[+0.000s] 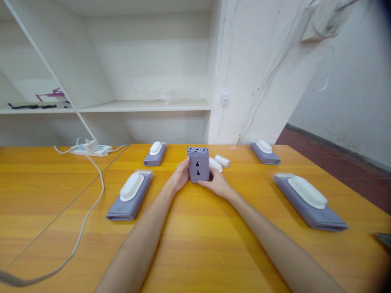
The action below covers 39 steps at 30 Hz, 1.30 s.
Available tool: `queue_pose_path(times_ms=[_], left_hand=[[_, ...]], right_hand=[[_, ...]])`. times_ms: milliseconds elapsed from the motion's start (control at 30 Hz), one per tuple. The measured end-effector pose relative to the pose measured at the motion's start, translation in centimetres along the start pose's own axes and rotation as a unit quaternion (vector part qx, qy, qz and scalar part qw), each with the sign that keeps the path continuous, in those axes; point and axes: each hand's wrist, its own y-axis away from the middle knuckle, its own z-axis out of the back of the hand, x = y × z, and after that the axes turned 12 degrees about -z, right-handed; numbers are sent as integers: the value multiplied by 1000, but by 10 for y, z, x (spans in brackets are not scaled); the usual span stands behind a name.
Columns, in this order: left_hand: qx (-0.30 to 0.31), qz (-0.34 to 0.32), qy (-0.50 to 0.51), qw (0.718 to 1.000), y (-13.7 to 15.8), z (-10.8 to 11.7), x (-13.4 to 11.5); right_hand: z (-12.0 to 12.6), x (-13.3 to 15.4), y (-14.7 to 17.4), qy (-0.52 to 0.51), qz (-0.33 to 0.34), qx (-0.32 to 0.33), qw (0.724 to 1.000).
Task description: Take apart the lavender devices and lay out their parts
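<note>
Both my hands hold a purple-grey case [199,167] upright over the middle of the table. Two dark T-shaped slots mark the face turned to me, and dark curved openings show at its top end. My left hand [181,175] grips the left side, fingers partly hidden behind it. On the right, my right hand [219,183] closes round the lower edge, its thumb across the front. Just behind that hand lie a white rounded piece [215,164] and another white piece in a clear shell [222,160].
Flat purple-grey cases topped with white oval pieces lie left [130,195], far left [155,154], far right [265,152] and right [310,201]. A power strip [91,149] with a white cable [102,185] sits at the left. White shelving [143,106] stands behind the wooden table [195,252].
</note>
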Motion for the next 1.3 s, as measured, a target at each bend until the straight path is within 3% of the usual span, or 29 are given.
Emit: queue_pose_path(times_ms=[167,300,467,733,867,1033,1100,1167,1300], left_hand=[[-35,-27,-26,999,-6,-11,-15],[-20,-40,-78,996,-6,-19,-18],[-14,-113,-130,985,-6,-26,-17],[22,-169,-264,949,-5,-36,-29],[8,-268,-359,894,-5,-44,-39],[72,-342,-570,743,1,-48,-50],[98,-339,-608,711,5,-50,-55],[116,-324,-611,713,8,-53,-59],[78,-300,-557,771,8,-57,-65]], right_hand=[[-1,0,0,24,13,-16,1000],[-2,-1,0,45,15,-25,999],[-2,-5,-1,82,24,-29,996],[-1,-6,-1,113,10,-44,993],[0,-4,-1,114,6,-29,993],[1,-3,-2,110,-5,-24,994],[1,-4,-3,98,0,-25,995],[0,-6,-4,77,7,-14,997],[0,-7,-5,51,-5,-8,999]])
